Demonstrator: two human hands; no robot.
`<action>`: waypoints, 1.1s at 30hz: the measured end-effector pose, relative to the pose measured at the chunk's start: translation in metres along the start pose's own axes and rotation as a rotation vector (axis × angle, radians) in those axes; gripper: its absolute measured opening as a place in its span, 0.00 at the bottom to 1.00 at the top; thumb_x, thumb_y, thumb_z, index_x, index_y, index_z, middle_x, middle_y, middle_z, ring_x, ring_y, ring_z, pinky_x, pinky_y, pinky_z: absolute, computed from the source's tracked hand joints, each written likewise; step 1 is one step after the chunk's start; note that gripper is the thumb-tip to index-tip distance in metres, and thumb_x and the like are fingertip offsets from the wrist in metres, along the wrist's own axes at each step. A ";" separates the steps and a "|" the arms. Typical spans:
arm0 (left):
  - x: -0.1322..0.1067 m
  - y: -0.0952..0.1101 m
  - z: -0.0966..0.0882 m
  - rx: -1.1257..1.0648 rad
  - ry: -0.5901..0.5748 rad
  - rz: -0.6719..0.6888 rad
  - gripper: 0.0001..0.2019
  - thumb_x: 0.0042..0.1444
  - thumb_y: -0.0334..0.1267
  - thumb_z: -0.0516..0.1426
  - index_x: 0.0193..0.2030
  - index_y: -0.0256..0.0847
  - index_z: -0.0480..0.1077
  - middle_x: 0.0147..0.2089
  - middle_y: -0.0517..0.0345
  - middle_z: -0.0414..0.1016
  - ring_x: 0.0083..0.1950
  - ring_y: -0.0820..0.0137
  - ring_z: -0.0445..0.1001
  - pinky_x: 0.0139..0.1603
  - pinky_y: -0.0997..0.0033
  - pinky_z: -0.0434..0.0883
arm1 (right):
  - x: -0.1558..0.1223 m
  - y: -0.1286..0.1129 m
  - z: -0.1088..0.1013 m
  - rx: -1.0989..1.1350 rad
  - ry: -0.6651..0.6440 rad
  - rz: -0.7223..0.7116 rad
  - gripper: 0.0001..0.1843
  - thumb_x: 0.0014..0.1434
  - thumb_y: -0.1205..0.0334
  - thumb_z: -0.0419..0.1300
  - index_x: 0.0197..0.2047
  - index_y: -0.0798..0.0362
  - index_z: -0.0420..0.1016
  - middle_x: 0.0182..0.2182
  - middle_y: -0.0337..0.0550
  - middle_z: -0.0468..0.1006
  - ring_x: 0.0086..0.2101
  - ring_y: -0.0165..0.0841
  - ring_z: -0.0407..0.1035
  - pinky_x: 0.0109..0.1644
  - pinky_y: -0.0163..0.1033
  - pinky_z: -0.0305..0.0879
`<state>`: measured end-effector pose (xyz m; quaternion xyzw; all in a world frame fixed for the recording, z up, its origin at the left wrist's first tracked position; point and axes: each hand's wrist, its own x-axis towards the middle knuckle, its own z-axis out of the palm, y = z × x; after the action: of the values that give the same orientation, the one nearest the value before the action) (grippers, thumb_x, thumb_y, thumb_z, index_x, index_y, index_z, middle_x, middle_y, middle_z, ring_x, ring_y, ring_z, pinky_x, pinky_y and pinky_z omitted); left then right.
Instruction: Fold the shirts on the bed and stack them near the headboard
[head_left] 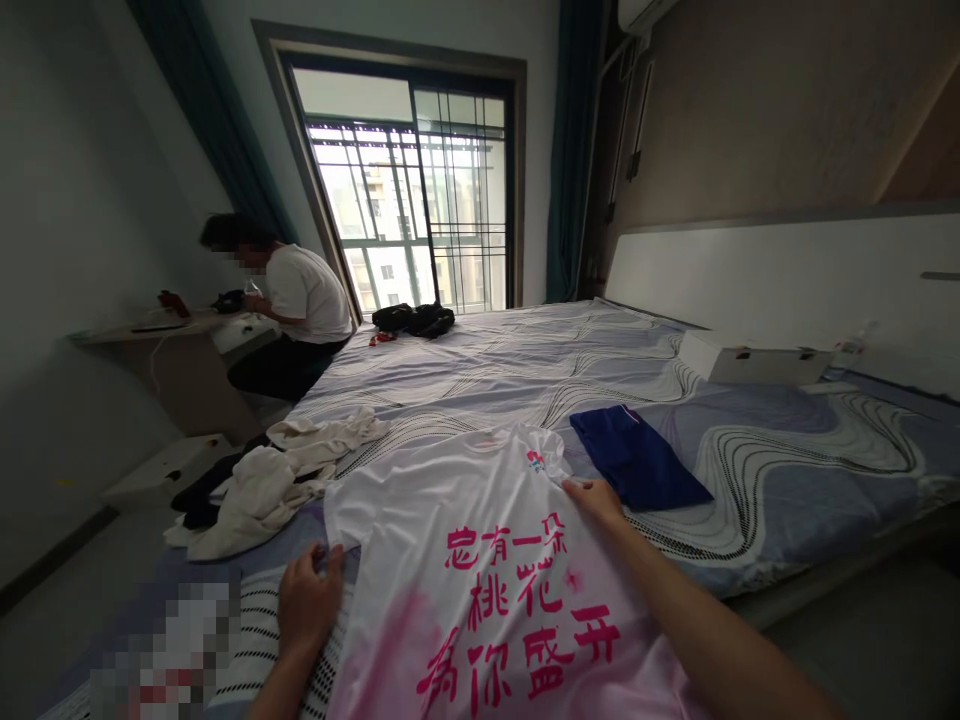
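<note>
A white T-shirt (397,510) with pink printed characters and pink patches is spread on the bed, its collar end away from me. My right hand (598,502) pinches its sleeve edge on the right. At the left sleeve, my left hand (309,600) has its fingers drawn together on the hem; the exact grip is partly hidden. Just beyond my right hand is a folded dark blue garment (637,458). Crumpled cream and dark clothes (259,490) lie in a heap beyond my left hand.
The bed (510,360) has a wavy-patterned sheet. A white box (750,358) and a clear bottle (851,348) stand by the headboard. Black items (414,319) lie at the far edge. A person (307,290) sits at a small desk (172,335) on the left.
</note>
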<state>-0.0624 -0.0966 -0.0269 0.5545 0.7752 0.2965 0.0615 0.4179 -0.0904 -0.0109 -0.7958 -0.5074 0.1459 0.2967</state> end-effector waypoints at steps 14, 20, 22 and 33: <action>0.071 0.007 0.022 0.043 0.179 -0.079 0.29 0.62 0.55 0.43 0.55 0.36 0.71 0.50 0.40 0.74 0.54 0.51 0.72 0.58 0.53 0.68 | 0.092 0.011 -0.048 -0.376 0.263 -0.031 0.24 0.58 0.73 0.53 0.58 0.66 0.70 0.55 0.70 0.72 0.56 0.51 0.68 0.60 0.52 0.60; 0.139 0.043 0.036 0.065 0.109 0.183 0.23 0.64 0.44 0.43 0.53 0.36 0.72 0.52 0.44 0.79 0.56 0.58 0.74 0.60 0.61 0.67 | 0.094 -0.028 0.040 -0.362 -0.169 -0.544 0.30 0.66 0.61 0.49 0.69 0.61 0.61 0.68 0.56 0.62 0.69 0.43 0.49 0.71 0.47 0.46; 0.163 0.066 0.050 0.090 -0.005 0.282 0.20 0.64 0.42 0.45 0.52 0.40 0.73 0.56 0.49 0.78 0.59 0.62 0.73 0.62 0.66 0.65 | 0.097 -0.035 0.065 -0.380 -0.289 -0.510 0.32 0.69 0.53 0.45 0.73 0.57 0.55 0.72 0.52 0.53 0.71 0.46 0.41 0.72 0.53 0.40; 0.189 0.134 0.125 0.207 -0.458 0.404 0.17 0.52 0.50 0.61 0.44 0.44 0.75 0.41 0.51 0.83 0.44 0.60 0.79 0.44 0.68 0.69 | 0.104 -0.043 0.085 -0.471 -0.346 -0.445 0.34 0.69 0.41 0.39 0.75 0.37 0.43 0.75 0.37 0.37 0.72 0.45 0.28 0.71 0.59 0.24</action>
<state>0.0296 0.1496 -0.0140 0.7527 0.6416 0.0896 0.1175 0.3880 0.0433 -0.0434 -0.6760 -0.7305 0.0892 0.0395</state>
